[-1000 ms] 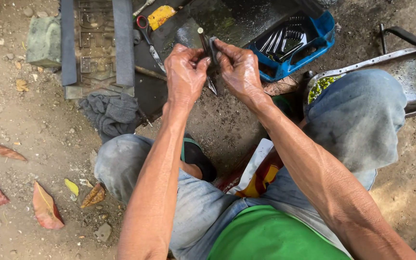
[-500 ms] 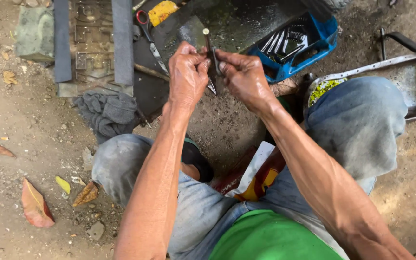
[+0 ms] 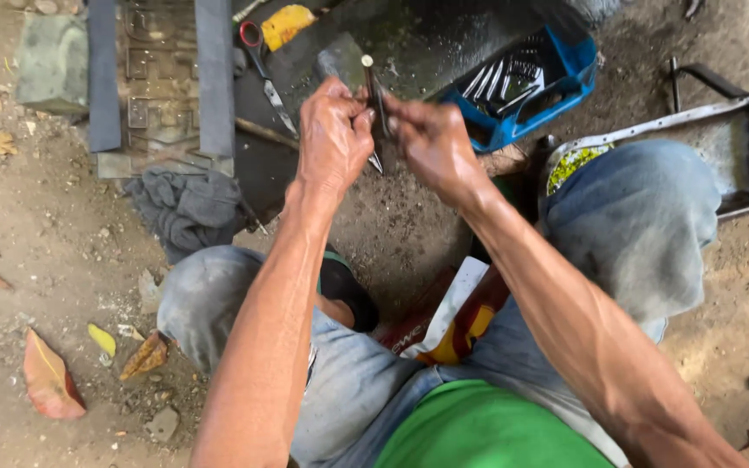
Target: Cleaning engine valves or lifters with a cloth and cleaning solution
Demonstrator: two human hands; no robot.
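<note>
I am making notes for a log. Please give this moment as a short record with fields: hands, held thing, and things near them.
left hand: pinches a thin metal tool from the left side
right hand: grips the same tool from the right side
held thing: slim, dark, upright, pale round tip on top
behind hands: blue tray with metal tools inside
left of hands: red-handled scissors, grey rag
right: metal pan
ground: bare dirt, dry leaves

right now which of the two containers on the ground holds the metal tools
The blue plastic tray, just beyond the hands; shiny tools lie inside it. The grey metal pan on the right, past the knee, shows none.
</note>
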